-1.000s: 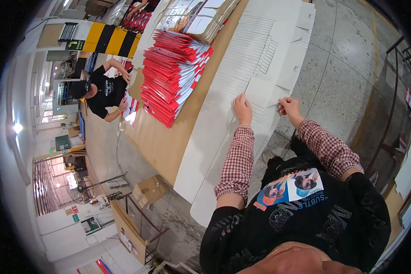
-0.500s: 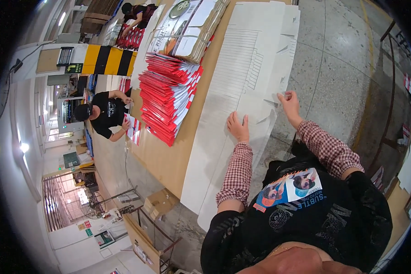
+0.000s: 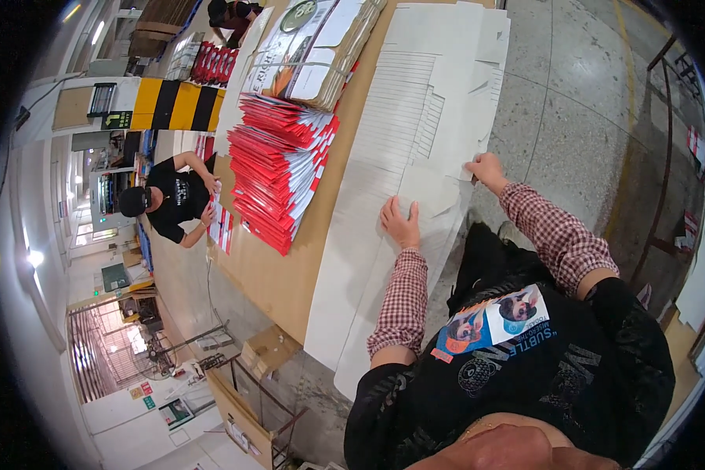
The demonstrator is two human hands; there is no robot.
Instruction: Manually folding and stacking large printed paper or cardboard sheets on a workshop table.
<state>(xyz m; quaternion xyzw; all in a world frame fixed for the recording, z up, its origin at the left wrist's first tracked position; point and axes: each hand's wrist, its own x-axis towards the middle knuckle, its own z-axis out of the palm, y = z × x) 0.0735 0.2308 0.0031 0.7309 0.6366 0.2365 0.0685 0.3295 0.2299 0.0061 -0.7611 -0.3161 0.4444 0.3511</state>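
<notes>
White paper sheets (image 3: 403, 94) lie overlapped in a long row down the table, their edges stepped like fanned leaves. My left hand (image 3: 400, 225) rests on the sheets with its fingers apart, holding nothing. At the right edge of the row, my right hand (image 3: 486, 172) is closed in a pinch on the border of a white sheet. Some flaps along that edge stand slightly raised. Checked sleeves cover both of my forearms.
Left of the sheets stands a leaning stack of red-and-white printed folded packets (image 3: 278, 172). Behind it is a strapped bundle of printed sheets (image 3: 317, 51). A co-worker in black (image 3: 176, 192) handles packets across the table (image 3: 266, 290). An open cardboard box (image 3: 270, 350) sits beyond its corner.
My right hand has come down onto the sheet edge and pinches it; before, it hovered beside it. My left hand stays on the sheets. The co-worker's hands have drawn closer together.
</notes>
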